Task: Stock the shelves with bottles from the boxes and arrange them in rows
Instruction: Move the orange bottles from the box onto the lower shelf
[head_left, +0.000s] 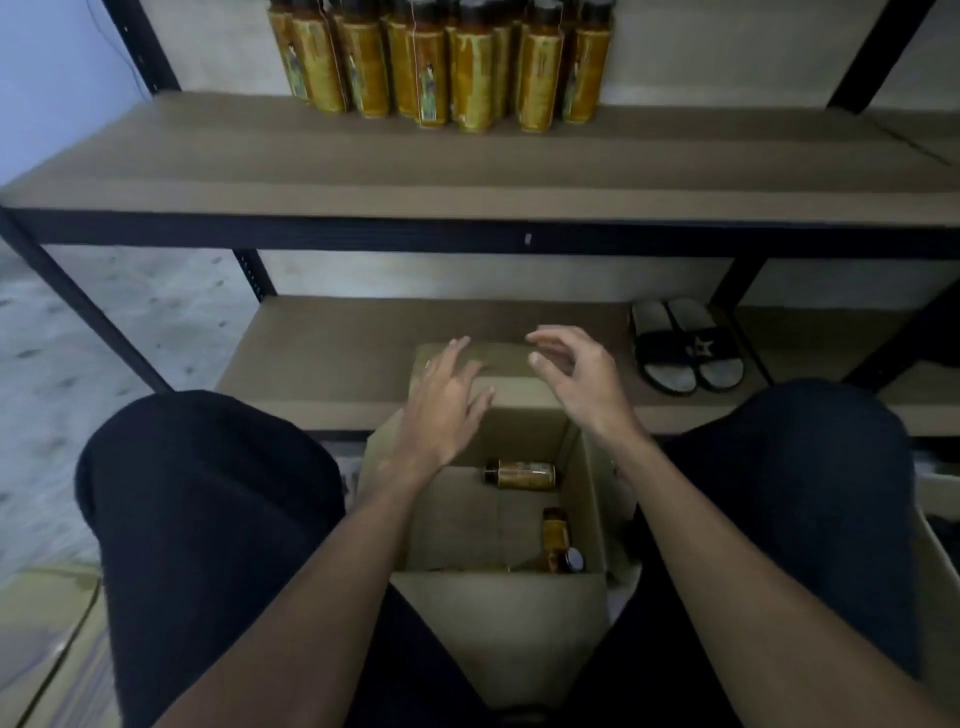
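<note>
Looking down at an open cardboard box (498, 634) sitting between the left knee (208, 493) and right knee (810, 493), right up against the lower shelf (322, 353) of a black-framed rack (519, 239). Got both hands out over the far end of the box, holding nothing. Got the left hand (447, 400) palm down, fingers straight and a bit spread, over the far flap; can't tell if touching it or just above. Got the right hand (582, 379) just beside it, fingers loosely curled, thumb well apart from them, gripping nothing either.

Down inside, can see three bottles: an amber bottle (521, 474) lying on its side near the far wall, dark cap pointing left, a second bottle (555, 535) lying along the right wall, and just the dark cap of a third bottle (574, 560) poking out at the near right corner.

Up on the upper shelf (467, 166), got a bunch of standing bottles (441, 67) with yellow labels and dark caps, packed in rows toward the back, tops cut off by the frame. Also spotting a pair of black slides (685, 345) on the lower shelf off to the right, well apart from the hands, plus a corner of some other carton (47, 649) at bottom left
</note>
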